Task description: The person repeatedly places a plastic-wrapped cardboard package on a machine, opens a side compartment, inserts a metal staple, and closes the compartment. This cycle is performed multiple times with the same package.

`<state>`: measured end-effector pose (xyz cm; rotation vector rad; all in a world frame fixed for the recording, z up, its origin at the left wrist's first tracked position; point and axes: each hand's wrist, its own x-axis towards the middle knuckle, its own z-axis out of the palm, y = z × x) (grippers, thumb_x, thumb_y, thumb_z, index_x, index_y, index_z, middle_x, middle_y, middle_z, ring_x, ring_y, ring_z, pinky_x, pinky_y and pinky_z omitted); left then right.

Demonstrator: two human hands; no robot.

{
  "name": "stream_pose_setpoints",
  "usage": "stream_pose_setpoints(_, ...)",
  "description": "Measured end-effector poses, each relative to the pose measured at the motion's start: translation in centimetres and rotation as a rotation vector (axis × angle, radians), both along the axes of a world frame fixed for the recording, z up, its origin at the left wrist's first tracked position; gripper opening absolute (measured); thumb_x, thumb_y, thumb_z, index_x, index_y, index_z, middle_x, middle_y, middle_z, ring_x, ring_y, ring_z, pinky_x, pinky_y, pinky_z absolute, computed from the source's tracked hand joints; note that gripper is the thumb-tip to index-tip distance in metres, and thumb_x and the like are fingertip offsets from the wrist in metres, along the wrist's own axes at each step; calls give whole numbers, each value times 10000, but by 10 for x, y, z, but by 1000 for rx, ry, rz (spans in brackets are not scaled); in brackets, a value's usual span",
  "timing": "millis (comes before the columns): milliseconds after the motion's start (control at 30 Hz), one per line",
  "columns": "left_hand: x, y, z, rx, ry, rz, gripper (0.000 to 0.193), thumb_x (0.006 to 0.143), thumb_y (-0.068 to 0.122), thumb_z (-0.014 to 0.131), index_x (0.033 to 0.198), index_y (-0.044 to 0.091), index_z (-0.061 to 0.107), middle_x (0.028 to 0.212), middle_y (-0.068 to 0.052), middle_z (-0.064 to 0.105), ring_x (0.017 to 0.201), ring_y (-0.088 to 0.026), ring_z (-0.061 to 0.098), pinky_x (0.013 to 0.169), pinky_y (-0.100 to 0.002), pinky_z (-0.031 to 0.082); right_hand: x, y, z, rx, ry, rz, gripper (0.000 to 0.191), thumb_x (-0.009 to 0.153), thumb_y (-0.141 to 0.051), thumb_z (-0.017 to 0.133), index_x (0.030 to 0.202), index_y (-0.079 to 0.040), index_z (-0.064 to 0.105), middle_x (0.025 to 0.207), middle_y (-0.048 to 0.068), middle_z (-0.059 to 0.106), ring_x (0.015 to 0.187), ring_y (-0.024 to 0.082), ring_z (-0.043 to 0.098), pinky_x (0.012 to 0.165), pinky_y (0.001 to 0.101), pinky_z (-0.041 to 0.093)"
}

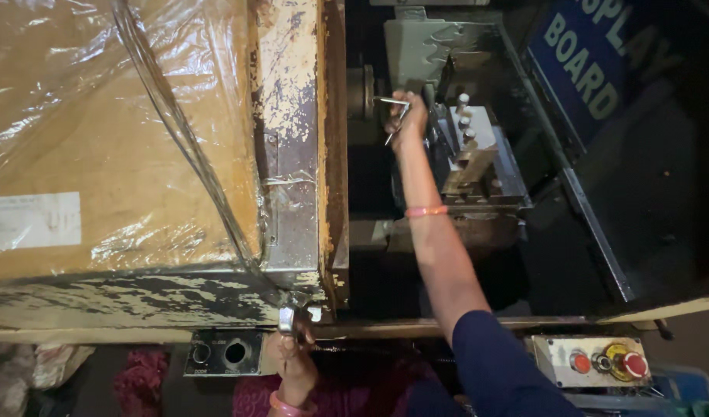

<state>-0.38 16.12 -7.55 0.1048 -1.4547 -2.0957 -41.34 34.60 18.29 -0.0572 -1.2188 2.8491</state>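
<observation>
Right hand point(407, 120) grips a thin bent steel key point(395, 116) beside the grey metal tool block point(472, 158). Left hand point(291, 357) closed on a small silver knob point(286, 318) at the worn machine's front edge.

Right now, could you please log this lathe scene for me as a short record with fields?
Setting: worn, paint-chipped metal lathe, seen from above
Right hand: reaching inside the machine, gripping a thin shiny metal key near the grey tool post
Left hand: on a small silver knob at the front edge
Cover: brown cardboard under clear plastic sheet
Controls: grey panel with red buttons
</observation>
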Motion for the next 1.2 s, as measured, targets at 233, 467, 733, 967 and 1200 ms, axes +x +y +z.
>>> stream_pose_setpoints(233, 8, 5, -10, 106, -9, -55, 590, 941, 658, 570, 916, 69, 590, 735, -29, 547, 629, -117, 462, 536, -263, 324, -8, 8, 13, 80, 97, 79, 322, 984, -361, 484, 880, -98, 636, 565, 16, 504, 378, 112, 340, 349, 285, 243)
stream_pose_setpoints(467, 16, 7, -9, 138, -15, 7, 613, 882, 633, 667, 907, 25, 600, 742, -63, 583, 629, -145, 516, 534, -265, 352, 8, -2, 12, 195, 243, -95, 325, 996, -365, 522, 902, -82, 652, 585, 11, 507, 388, 98, 365, 337, 264, 259)
stream_pose_setpoints(733, 22, 11, 32, -38, 53, 10, 629, 993, 631, 561, 859, 20, 632, 745, -65, 582, 653, -142, 518, 575, -265, 372, -6, -39, -3, 295, 558, -252, 222, 1067, -243, 619, 991, -35, 642, 986, 30, 555, 984, 163, 518, 923, 317, 435)
stream_pose_setpoints(967, 59, 8, 112, -746, -10, 102, 423, 1150, 318, 442, 1214, -62, 615, 1132, -205, 642, 1041, -358, 587, 925, -442, 447, -4, -30, -39, 476, 1059, -26, 491, 1047, -439, 539, 1345, -53, 491, 1201, 71, 572, 1130, 195, 548, 1001, 348, 472)
stream_pose_setpoints(1200, 76, -75, 141, -1153, -419, 454, 160, 948, 191, 642, 1051, 72, 673, 979, -152, 643, 947, -365, 596, 829, -469, 432, -60, 6, -30, 728, 743, 66, 487, 1174, -239, 504, 1604, -51, 375, 1633, 180, 458, 1505, 303, 456, 1289, 425, 368)
